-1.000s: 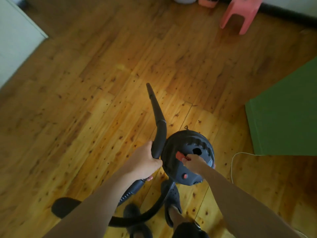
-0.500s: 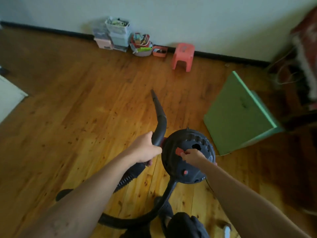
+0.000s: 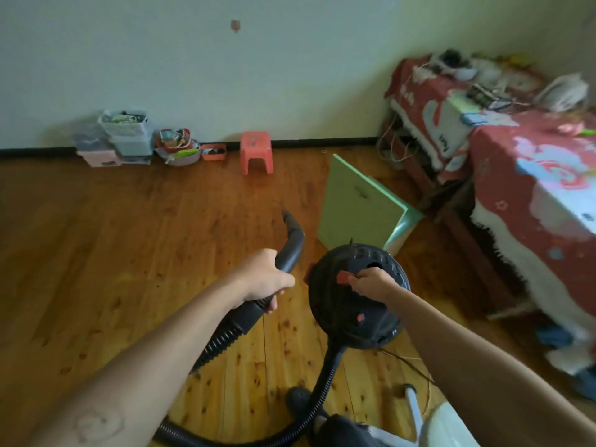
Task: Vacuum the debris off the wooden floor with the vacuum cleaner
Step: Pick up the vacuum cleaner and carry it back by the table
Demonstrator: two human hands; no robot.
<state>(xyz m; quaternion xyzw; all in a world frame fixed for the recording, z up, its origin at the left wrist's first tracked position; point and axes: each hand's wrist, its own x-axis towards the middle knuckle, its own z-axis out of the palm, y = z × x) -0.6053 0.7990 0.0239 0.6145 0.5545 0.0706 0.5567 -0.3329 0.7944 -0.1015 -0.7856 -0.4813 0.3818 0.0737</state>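
Observation:
A round black vacuum cleaner [image 3: 354,304] hangs above the wooden floor [image 3: 129,253], and my right hand [image 3: 371,283] grips the handle on its top beside a red tab. My left hand [image 3: 266,279] grips the black nozzle wand [image 3: 292,240], whose narrow tip points forward over the floor. A ribbed black hose [image 3: 322,382] loops from the vacuum's body down and back to the wand. I cannot make out debris on the floor.
A green board [image 3: 358,208] leans just ahead of the vacuum. To the right is a red-covered table [image 3: 532,175] with clutter. A pink stool [image 3: 256,151] and stacked bins [image 3: 125,137] line the far wall. A thin cord [image 3: 406,362] trails by my dark shoes [image 3: 300,401].
My view has tilted up and turned right, bringing the wall and the red-covered table into sight. Both hands keep their grips, and the vacuum has moved closer to the green board.

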